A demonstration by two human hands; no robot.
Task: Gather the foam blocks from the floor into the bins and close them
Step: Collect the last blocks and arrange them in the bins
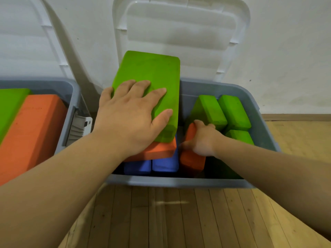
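Wood floor (161,221), grey bin (179,182), right hand (202,140) gripping orange block (191,161)

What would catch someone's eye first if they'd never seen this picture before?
The large green block at centre, with the left hand spread flat on it, over the left end of the grey bin. Beside it, the right hand grips an orange block inside the bin, whose white lid stands open against the wall.
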